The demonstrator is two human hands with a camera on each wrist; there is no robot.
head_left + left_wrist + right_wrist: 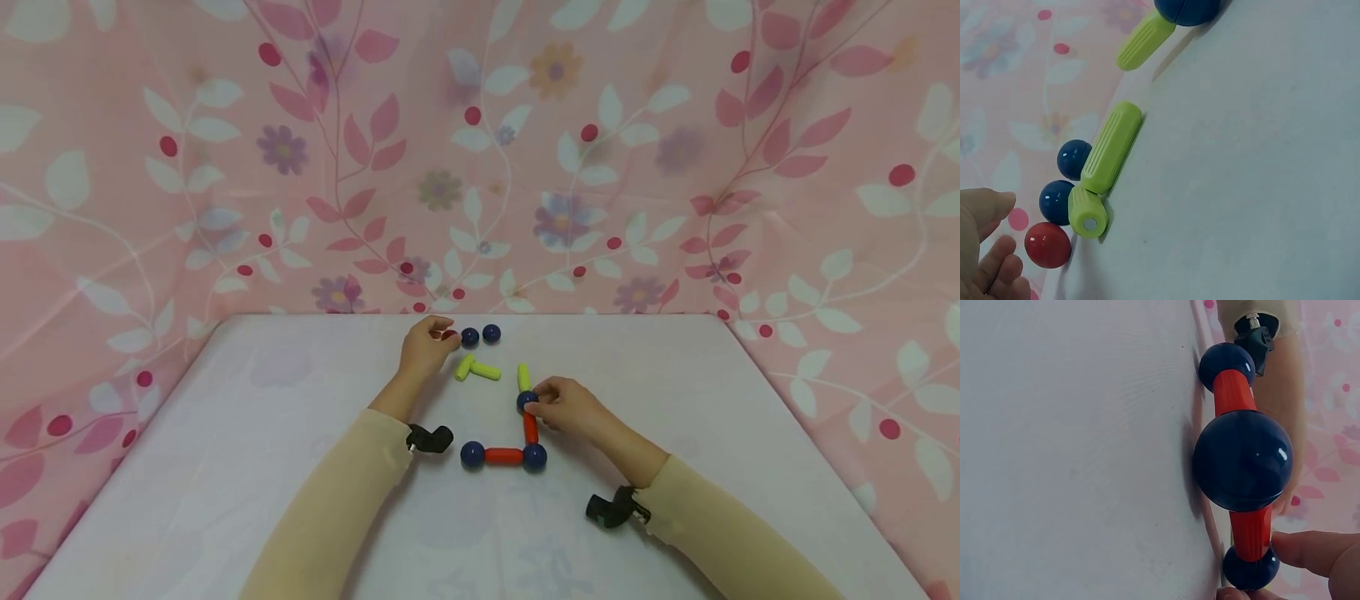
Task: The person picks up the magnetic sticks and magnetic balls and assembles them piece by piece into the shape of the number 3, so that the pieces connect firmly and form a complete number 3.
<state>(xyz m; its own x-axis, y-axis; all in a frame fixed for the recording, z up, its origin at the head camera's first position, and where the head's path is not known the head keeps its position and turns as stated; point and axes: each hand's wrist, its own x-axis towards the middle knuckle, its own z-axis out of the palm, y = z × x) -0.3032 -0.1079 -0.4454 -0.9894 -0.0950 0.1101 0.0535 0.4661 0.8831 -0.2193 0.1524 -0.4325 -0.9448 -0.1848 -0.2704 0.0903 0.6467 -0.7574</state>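
My left hand reaches toward a red ball at the back of the table. In the left wrist view its fingers are parted and a gap shows between them and the ball. Two dark blue balls sit beside the red one, and two yellow-green rods lie touching just in front. My right hand pinches a dark blue ball between thumb and fingers. That ball joins a yellow-green rod to a red rod, which runs to a corner blue ball.
From the corner ball another red rod extends left to an end blue ball, forming an L lying on the white tabletop. Black wrist cameras sit on both forearms. A pink floral cloth hangs behind the table.
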